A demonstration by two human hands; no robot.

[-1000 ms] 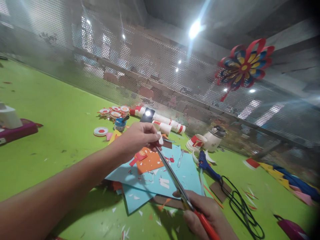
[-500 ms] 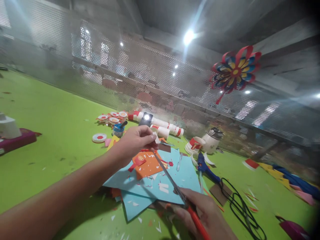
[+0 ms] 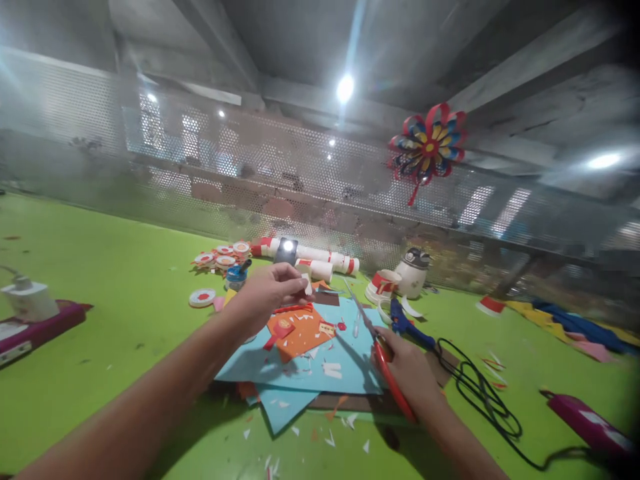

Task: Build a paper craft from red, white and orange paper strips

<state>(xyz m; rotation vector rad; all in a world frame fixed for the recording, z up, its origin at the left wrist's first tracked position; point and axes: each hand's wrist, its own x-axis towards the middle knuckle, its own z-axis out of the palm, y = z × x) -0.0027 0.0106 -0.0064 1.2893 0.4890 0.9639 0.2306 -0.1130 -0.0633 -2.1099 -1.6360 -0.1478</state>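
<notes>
My left hand (image 3: 274, 291) pinches a small piece of white paper (image 3: 307, 284) between thumb and fingers, above the sheets. Red-handled scissors (image 3: 395, 387) are gripped in my right hand (image 3: 411, 363), their blades pointing up and away, apart from the white piece. Below both hands lie light blue paper sheets (image 3: 300, 377) with an orange sheet (image 3: 300, 340) on top. White and red scraps are strewn over them. A red paper cutout (image 3: 280, 330) rests on the orange sheet.
A blue glue gun (image 3: 407, 323) with a black cord (image 3: 483, 400) lies at the right. Behind stand a lit lamp (image 3: 287, 248), white-and-red tubes (image 3: 340, 261), a paper cup (image 3: 383, 285) and a white jar (image 3: 413, 273). Power strips (image 3: 50, 327) sit at the left and right. A paper flower (image 3: 430, 148) hangs above.
The scissors have moved right and up, away from the white paper, and my right hand has risen with them. My left hand still pinches the piece. The camera view has shifted.
</notes>
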